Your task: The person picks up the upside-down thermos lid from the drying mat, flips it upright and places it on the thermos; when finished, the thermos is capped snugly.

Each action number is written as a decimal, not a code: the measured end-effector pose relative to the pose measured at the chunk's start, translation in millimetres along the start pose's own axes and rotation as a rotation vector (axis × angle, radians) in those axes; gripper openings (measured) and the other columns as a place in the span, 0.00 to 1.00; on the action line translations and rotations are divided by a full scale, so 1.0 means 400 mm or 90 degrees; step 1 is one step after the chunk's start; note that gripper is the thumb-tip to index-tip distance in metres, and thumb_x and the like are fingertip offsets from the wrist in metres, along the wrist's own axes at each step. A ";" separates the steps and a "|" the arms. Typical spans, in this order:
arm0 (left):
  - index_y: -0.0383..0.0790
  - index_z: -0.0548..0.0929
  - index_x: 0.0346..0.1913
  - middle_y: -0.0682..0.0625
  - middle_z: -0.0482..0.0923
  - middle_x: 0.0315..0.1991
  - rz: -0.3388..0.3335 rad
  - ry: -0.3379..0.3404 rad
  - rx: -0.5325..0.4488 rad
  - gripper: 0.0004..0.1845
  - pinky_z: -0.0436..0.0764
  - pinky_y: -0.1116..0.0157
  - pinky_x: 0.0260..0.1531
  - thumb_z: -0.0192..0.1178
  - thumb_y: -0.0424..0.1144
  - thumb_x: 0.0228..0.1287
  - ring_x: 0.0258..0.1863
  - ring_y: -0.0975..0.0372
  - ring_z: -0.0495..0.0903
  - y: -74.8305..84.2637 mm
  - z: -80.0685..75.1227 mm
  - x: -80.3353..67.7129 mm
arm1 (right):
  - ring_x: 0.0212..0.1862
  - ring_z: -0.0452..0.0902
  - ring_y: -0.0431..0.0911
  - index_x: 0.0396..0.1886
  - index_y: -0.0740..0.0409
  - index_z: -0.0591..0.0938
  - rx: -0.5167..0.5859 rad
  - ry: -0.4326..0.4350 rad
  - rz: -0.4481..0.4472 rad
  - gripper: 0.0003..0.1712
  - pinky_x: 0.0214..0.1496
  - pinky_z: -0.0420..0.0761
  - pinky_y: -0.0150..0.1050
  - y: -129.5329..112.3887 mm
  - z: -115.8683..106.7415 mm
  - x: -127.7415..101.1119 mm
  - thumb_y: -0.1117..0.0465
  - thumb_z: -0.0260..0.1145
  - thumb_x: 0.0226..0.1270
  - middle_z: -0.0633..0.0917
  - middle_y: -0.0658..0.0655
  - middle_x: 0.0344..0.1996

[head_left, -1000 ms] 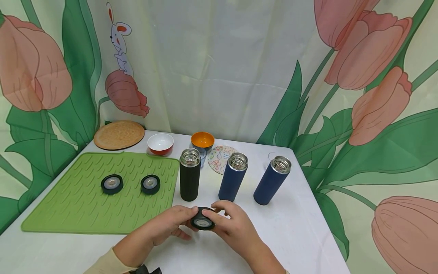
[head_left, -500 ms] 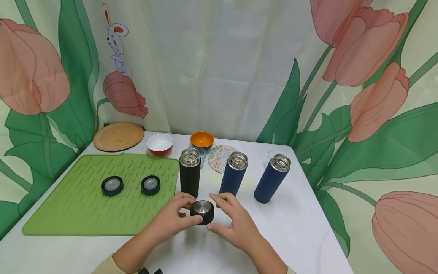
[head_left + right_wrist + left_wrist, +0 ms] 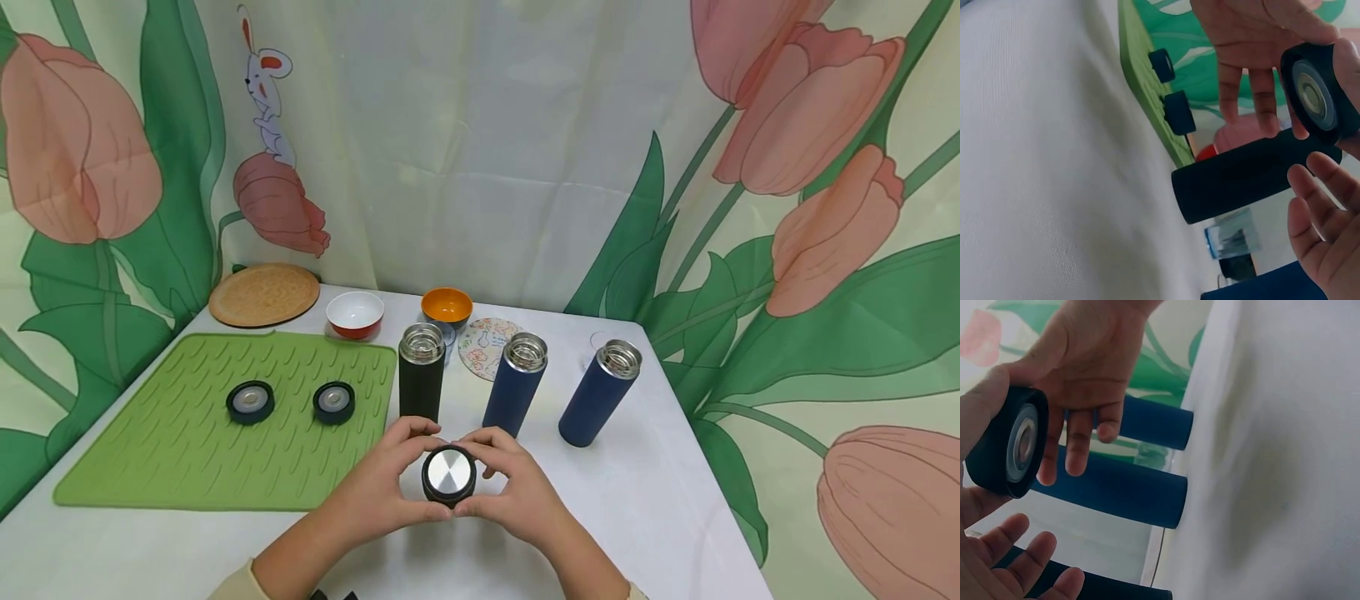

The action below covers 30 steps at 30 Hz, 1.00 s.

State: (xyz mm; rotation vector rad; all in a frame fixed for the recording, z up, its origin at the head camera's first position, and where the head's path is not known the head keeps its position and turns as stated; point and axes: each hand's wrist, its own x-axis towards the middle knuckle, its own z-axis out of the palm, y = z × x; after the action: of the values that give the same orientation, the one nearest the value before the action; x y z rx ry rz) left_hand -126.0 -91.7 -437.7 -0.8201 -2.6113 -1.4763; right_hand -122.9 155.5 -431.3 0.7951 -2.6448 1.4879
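A black bottle lid (image 3: pixel 449 472) with a silver top is held up above the white table, its metal face toward the head camera. My left hand (image 3: pixel 382 487) grips it from the left, thumb at the near side and index finger at the far side. From the right, my right hand (image 3: pixel 513 485) pinches the same lid likewise. Both wrist views show the lid's pale inner seal (image 3: pixel 1022 442), with the other fingers spread below it. Beyond the hands stand a black bottle (image 3: pixel 420 387), a blue bottle (image 3: pixel 515 390) and another blue bottle (image 3: pixel 596 400), all without lids.
Two more lids (image 3: pixel 250 402) lie underside up on a green drying mat (image 3: pixel 172 467) at left. Along the back are a round wooden board (image 3: pixel 264 295), a white-and-red bowl (image 3: pixel 355 315), an orange bowl (image 3: pixel 447 307), and a patterned round mat (image 3: pixel 480 346).
The lid has turned over from seal side up to silver top up. My right hand, apart from it half a second ago, has closed on it again beside the left hand.
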 end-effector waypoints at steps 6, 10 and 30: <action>0.63 0.85 0.57 0.59 0.72 0.67 0.012 0.035 0.028 0.34 0.83 0.50 0.62 0.83 0.65 0.45 0.64 0.61 0.77 -0.003 -0.005 -0.010 | 0.65 0.79 0.45 0.72 0.42 0.81 0.111 -0.031 -0.024 0.29 0.62 0.84 0.43 0.034 0.006 0.021 0.44 0.71 0.74 0.82 0.54 0.64; 0.58 0.87 0.57 0.58 0.74 0.66 0.042 0.065 0.043 0.33 0.84 0.52 0.61 0.85 0.61 0.46 0.64 0.62 0.77 -0.010 -0.006 -0.022 | 0.76 0.72 0.57 0.83 0.40 0.66 0.206 -0.013 0.041 0.34 0.75 0.77 0.54 0.056 0.019 0.065 0.38 0.54 0.84 0.74 0.60 0.76; 0.57 0.84 0.62 0.56 0.74 0.63 0.163 0.138 0.039 0.39 0.81 0.62 0.60 0.89 0.52 0.42 0.61 0.63 0.76 -0.014 -0.012 -0.056 | 0.84 0.59 0.57 0.78 0.50 0.74 0.081 0.142 0.134 0.47 0.81 0.64 0.65 0.075 0.131 0.315 0.45 0.81 0.60 0.61 0.56 0.84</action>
State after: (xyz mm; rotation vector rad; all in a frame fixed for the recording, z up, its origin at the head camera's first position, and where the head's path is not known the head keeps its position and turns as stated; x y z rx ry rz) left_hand -110.6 -107.4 -445.7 -0.8934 -2.2848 -1.3282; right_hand -233.4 72.6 -453.4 0.3363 -2.5530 1.6939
